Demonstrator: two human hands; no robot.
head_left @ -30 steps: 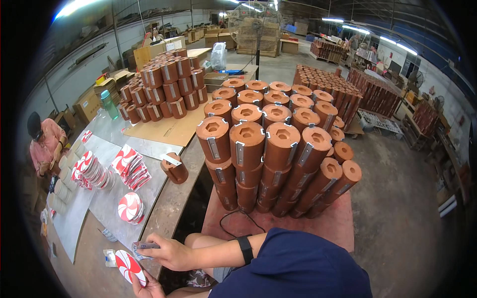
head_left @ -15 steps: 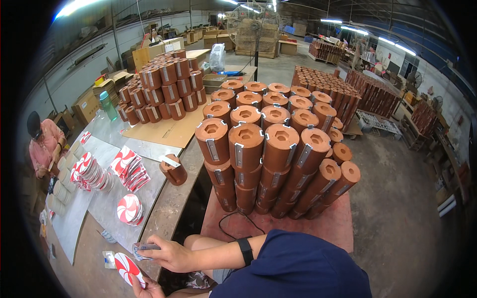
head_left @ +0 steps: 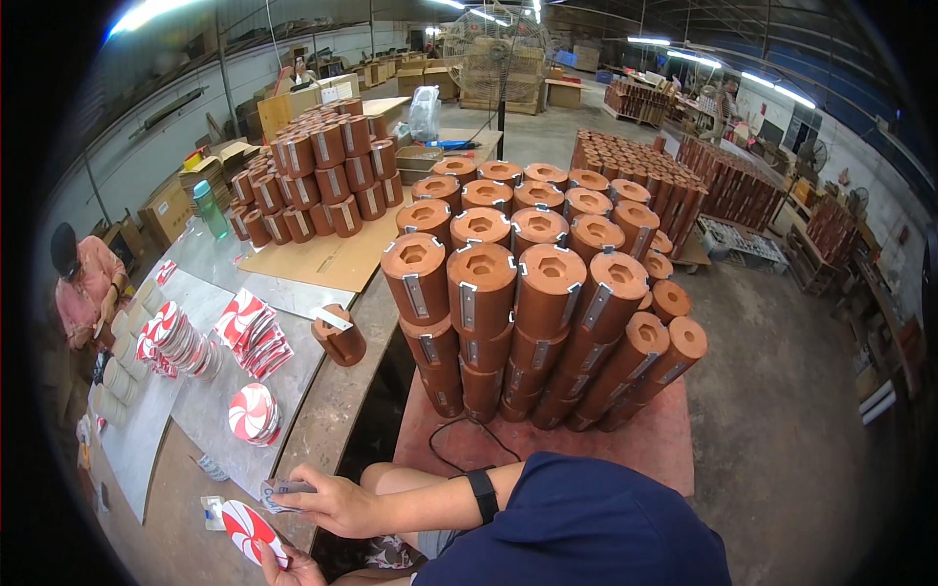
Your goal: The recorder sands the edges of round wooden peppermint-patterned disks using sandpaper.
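At the near edge of the bench (head_left: 332,420), the right hand (head_left: 327,503) pinches a small card (head_left: 283,488); the left hand (head_left: 293,566) grips a red-and-white swirl disc (head_left: 249,530) just left of it.

Little has changed: the right hand (head_left: 327,505) has slid a touch left and up along the lower edge of the frame, its small card (head_left: 280,491) going with it. At the bottom left, the left hand (head_left: 293,566) tilts the swirl disc (head_left: 252,530) slightly differently.
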